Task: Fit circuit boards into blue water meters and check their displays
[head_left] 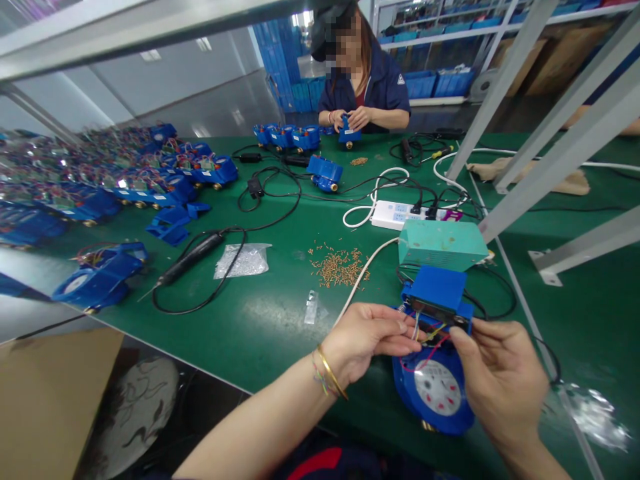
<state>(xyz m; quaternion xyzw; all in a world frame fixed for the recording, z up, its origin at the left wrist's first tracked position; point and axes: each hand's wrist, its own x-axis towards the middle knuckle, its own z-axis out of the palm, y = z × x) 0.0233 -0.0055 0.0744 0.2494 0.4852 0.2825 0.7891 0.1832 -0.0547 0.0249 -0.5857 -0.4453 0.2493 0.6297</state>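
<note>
A blue water meter point(434, 393) with a white dial and an open box on top lies at the near edge of the green table point(280, 320). Coloured wires point(425, 340) spill from the box. My left hand point(370, 337) pinches these wires at the meter's left side. My right hand point(500, 373) grips the meter's right edge, thumb pressed near the wires. Both hands are closed.
A heap of small brass screws point(340, 267), a plastic bag point(243, 260), a black electric screwdriver point(193, 257), a green box point(440, 243) and a white power strip point(400, 215) lie ahead. Several blue meters point(150, 180) crowd the left. A person point(365, 87) works opposite. Metal struts point(550, 153) stand right.
</note>
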